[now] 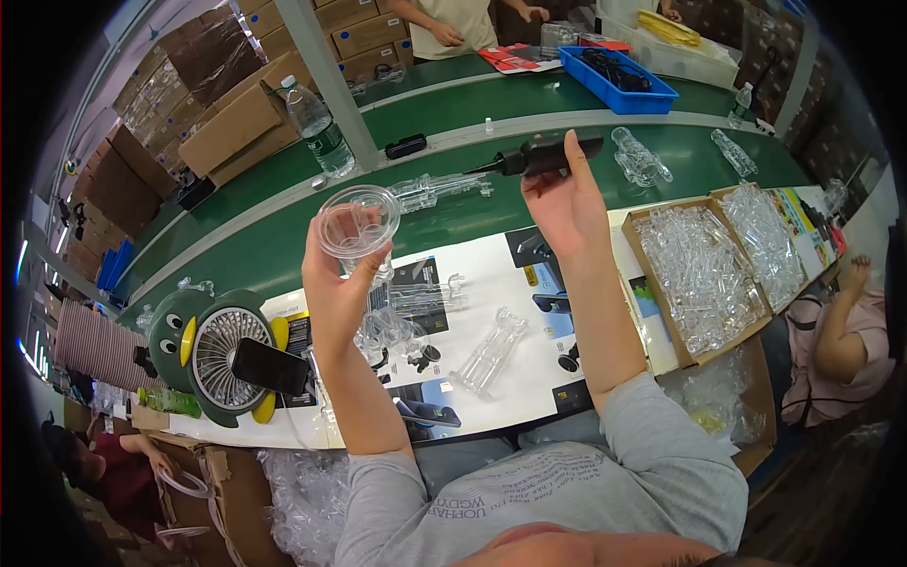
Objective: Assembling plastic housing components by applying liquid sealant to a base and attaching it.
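My left hand [333, 298] is closed around a clear plastic cup-shaped part [359, 223], its wide round rim facing up. My right hand [569, 210] grips a black screwdriver-like tool [543, 157] by its thick handle, and the thin tip points left toward the cup-shaped part, apart from it. Beyond the two hands, long clear plastic pieces [436, 192] lie on the green belt. Below my left hand, a cluster of clear plastic parts [392, 331] rests on the printed white sheet [463, 265]. One more clear tubular piece [491, 353] lies between my forearms.
On the left stand a green penguin-shaped fan [179, 326] and a phone [270, 367]. At right, cardboard trays [694, 274] hold many clear parts. Across the belt [425, 104] are a water bottle [316, 128] and a blue bin [619, 80]. Other people work nearby.
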Demonstrator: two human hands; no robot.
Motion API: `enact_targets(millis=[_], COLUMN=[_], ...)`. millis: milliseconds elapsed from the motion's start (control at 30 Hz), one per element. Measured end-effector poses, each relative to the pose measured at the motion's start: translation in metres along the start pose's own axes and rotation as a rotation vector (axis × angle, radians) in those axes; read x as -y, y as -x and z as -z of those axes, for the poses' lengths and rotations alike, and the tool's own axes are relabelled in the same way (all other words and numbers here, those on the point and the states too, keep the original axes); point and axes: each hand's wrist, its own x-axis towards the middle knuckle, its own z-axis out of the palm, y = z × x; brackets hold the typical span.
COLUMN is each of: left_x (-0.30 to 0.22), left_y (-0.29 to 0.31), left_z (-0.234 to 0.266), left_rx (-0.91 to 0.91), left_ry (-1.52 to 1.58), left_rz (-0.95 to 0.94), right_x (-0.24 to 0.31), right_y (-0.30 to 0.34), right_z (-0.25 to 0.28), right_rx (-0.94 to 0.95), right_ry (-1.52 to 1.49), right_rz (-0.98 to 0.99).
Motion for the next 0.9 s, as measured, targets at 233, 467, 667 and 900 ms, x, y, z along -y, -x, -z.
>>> enact_targets(millis=[233, 467, 667, 900], left_x=[0.001, -0.001, -0.001, -0.004], left_y=[0.000, 0.003, 0.005, 0.007], left_z=[0.004, 0.004, 0.000, -0.005], left_rx=[0.020, 0.018, 0.017, 0.037], left_ry=[-0.045, -0.036, -0.015, -0.024], left_rz=[-0.008, -0.049, -0.100, -0.206], right_x=[0.000, 0.001, 0.007, 0.006], right_y=[0.002, 0.030, 0.049, 0.063], right_z=[0.002, -0.030, -0.032, -0.036], right_rx=[0.023, 0.164, 0.136, 0.168], right_ry=[0.104, 0.376, 0.561, 0.612], right_rz=[-0.054, 0.239, 0.369, 0.437])
